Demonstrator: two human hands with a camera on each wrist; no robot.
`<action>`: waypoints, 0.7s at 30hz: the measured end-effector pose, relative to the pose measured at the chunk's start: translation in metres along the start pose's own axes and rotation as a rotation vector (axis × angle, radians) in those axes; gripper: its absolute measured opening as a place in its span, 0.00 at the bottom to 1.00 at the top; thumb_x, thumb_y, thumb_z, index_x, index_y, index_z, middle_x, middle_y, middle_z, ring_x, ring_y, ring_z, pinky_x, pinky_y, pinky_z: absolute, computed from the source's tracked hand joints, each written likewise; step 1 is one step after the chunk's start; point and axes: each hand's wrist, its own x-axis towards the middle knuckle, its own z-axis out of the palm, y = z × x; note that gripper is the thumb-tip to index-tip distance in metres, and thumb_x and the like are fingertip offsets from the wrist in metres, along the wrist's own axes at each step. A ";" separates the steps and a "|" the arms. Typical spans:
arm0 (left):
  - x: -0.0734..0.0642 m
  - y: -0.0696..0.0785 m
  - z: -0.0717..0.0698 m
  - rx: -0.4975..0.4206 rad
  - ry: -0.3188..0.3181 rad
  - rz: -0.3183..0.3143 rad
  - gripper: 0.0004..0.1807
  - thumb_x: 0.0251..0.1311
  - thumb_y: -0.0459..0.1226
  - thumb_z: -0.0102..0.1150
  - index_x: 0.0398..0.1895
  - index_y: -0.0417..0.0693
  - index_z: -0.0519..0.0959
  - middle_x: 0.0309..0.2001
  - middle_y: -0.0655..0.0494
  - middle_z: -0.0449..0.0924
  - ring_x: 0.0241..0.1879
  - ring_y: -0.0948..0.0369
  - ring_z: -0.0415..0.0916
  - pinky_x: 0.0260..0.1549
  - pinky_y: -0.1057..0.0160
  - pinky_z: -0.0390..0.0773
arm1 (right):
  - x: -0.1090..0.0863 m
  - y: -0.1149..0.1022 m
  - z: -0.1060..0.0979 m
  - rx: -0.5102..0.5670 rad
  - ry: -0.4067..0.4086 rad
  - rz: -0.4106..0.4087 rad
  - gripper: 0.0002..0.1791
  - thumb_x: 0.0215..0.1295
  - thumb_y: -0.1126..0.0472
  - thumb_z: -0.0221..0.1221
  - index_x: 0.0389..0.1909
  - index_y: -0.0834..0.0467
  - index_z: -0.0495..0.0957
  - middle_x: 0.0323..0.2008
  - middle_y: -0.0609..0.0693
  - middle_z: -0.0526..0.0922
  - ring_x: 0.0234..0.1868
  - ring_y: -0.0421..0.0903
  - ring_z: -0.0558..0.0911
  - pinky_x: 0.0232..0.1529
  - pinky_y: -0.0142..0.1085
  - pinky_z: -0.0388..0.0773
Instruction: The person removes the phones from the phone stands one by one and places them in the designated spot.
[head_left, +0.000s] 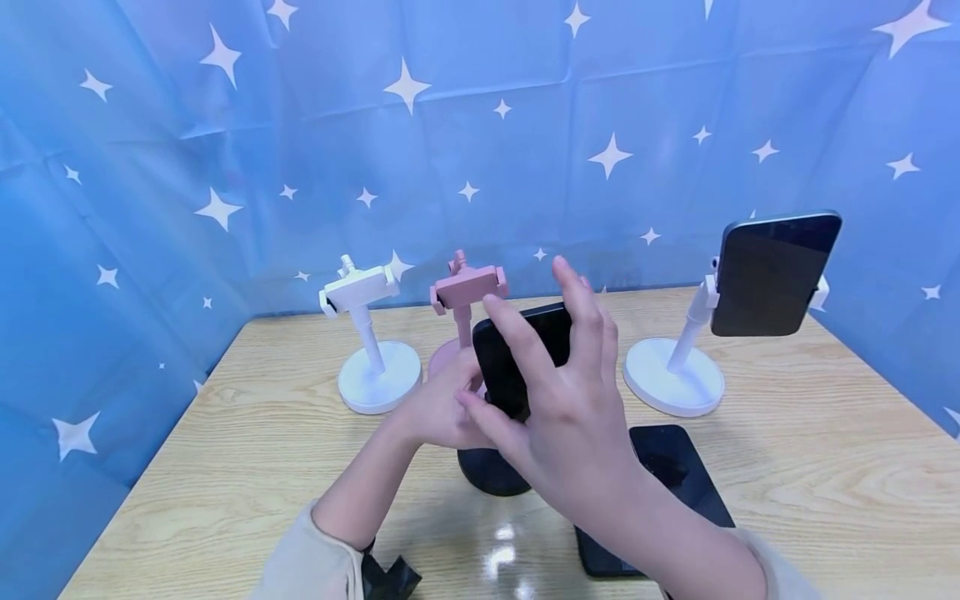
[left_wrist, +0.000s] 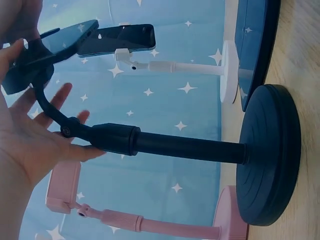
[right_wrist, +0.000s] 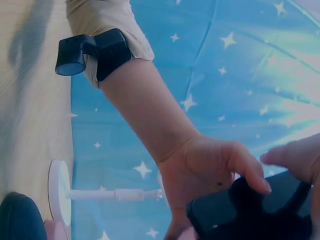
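Observation:
A black phone stand [left_wrist: 190, 147] stands upright at the middle of the table. At its top a dark phone [head_left: 506, 367] lies tilted against the stand's clamp; how firmly it sits cannot be told. My left hand [head_left: 448, 408] holds the upper part of the stand, its thumb on the back of the clamp and its fingers [left_wrist: 60, 100] behind the bent neck. Over the phone spreads my right hand [head_left: 577, 408], thumb and fingers extended around the phone's edges. In the right wrist view, the right thumb [right_wrist: 280, 155] is by the phone's edge, close to the left thumb.
White [head_left: 381, 379] and pink [head_left: 465, 287] phone stands stand behind. At the right another white stand [head_left: 675, 379] carries an upright phone [head_left: 776, 275]. Dark phones [head_left: 697, 479] lie on the table by my right forearm. A starry blue curtain [head_left: 480, 150] hangs behind.

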 end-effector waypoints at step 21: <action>0.001 -0.004 0.000 -0.247 -0.005 -0.091 0.28 0.33 0.23 0.63 0.44 0.30 0.67 0.38 0.38 0.73 0.39 0.57 0.72 0.43 0.59 0.74 | 0.005 0.007 0.010 -0.144 0.091 -0.048 0.28 0.37 0.62 0.63 0.45 0.59 0.70 0.48 0.69 0.63 0.45 0.65 0.68 0.26 0.48 0.75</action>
